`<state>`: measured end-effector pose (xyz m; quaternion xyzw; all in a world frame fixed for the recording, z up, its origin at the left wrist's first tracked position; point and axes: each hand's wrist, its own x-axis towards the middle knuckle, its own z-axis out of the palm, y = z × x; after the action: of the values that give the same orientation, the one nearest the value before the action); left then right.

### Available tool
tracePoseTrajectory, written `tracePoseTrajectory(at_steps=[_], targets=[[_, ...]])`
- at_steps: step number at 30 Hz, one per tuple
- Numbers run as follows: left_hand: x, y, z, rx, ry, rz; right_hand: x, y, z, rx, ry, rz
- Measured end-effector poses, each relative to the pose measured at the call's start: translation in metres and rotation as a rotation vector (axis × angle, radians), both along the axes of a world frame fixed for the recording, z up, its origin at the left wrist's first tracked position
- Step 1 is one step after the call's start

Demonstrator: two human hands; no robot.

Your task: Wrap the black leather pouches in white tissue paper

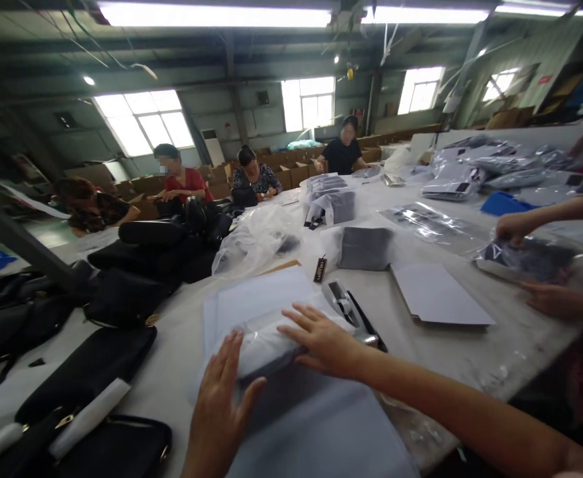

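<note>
A soft package wrapped in thin white material [264, 348] lies on large white sheets [316, 431] in front of me. My left hand [222, 392] is at its left end, fingers stretched out and thumb apart. Flat on its right part lies my right hand [321, 338], with the fingers spread. Neither hand grasps anything. Just beyond the right hand is a black and metal tool [354, 309], perhaps a tape dispenser, partly hidden. A black hang tag [320, 269] lies farther back. What is inside the package cannot be seen.
Black bags [92, 365] crowd the left side. A grey wrapped block [365, 247] and a stack of white boards [441, 295] stand to the right. A co-worker's hands [515, 229] handle a clear plastic bag [525, 259]. Several people sit across the table.
</note>
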<state>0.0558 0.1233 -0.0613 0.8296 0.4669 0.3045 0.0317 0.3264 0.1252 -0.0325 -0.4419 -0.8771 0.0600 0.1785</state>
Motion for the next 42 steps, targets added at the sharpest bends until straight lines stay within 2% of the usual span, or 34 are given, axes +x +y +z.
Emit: tracePoseTrajectory(at_steps=[3,6,9,11,13,16,19,21,23,25,27,29,31,33,36,37,38,40,42], targets=[[-0.004,0.025,0.006,-0.022,-0.06,0.131,0.012,0.039,0.02,0.066,0.044,-0.083],[-0.003,0.049,0.002,-0.11,-0.074,0.199,0.022,0.071,0.016,-0.012,0.109,-0.081],[0.001,0.066,0.004,-0.164,-0.045,0.257,0.026,0.091,0.007,-0.059,0.154,-0.109],[0.006,0.072,0.012,-0.153,-0.031,0.312,0.03,0.097,0.008,-0.047,0.168,-0.127],[0.017,0.077,0.027,-0.113,-0.042,0.345,0.039,0.098,0.016,-0.002,0.202,-0.138],[0.049,0.09,0.057,-0.012,-0.127,0.318,0.069,0.092,0.041,0.107,0.268,-0.208],[0.102,0.115,0.083,0.058,-0.234,0.118,0.118,0.084,0.071,0.227,0.281,-0.331],[0.144,0.137,0.09,0.052,-0.308,-0.072,0.157,0.079,0.082,0.283,0.259,-0.428],[0.187,0.16,0.086,0.006,-0.353,-0.221,0.198,0.075,0.083,0.273,0.21,-0.519],[0.228,0.18,0.073,-0.081,-0.348,-0.32,0.237,0.075,0.073,0.214,0.172,-0.595],[0.262,0.196,0.056,-0.176,-0.306,-0.389,0.269,0.079,0.055,0.135,0.133,-0.664],[0.286,0.206,0.04,-0.226,-0.272,-0.428,0.29,0.084,0.035,0.07,0.083,-0.718],[0.296,0.21,0.03,-0.236,-0.261,-0.44,0.298,0.087,0.018,0.063,0.048,-0.756],[0.291,0.209,0.025,-0.224,-0.267,-0.427,0.291,0.084,0.005,0.193,0.033,-0.809],[0.261,0.2,0.022,-0.176,-0.307,-0.355,0.263,0.068,-0.016,0.407,0.043,-0.85],[0.248,0.194,0.02,-0.161,-0.329,-0.319,0.253,0.063,-0.025,0.374,0.062,-0.83],[0.234,0.187,0.018,-0.161,-0.352,-0.286,0.243,0.059,-0.036,0.27,0.086,-0.792],[0.205,0.169,0.01,-0.207,-0.394,-0.233,0.23,0.057,-0.059,-0.026,0.156,-0.695],[0.178,0.147,-0.001,-0.27,-0.421,-0.189,0.226,0.065,-0.079,-0.245,0.223,-0.642]])
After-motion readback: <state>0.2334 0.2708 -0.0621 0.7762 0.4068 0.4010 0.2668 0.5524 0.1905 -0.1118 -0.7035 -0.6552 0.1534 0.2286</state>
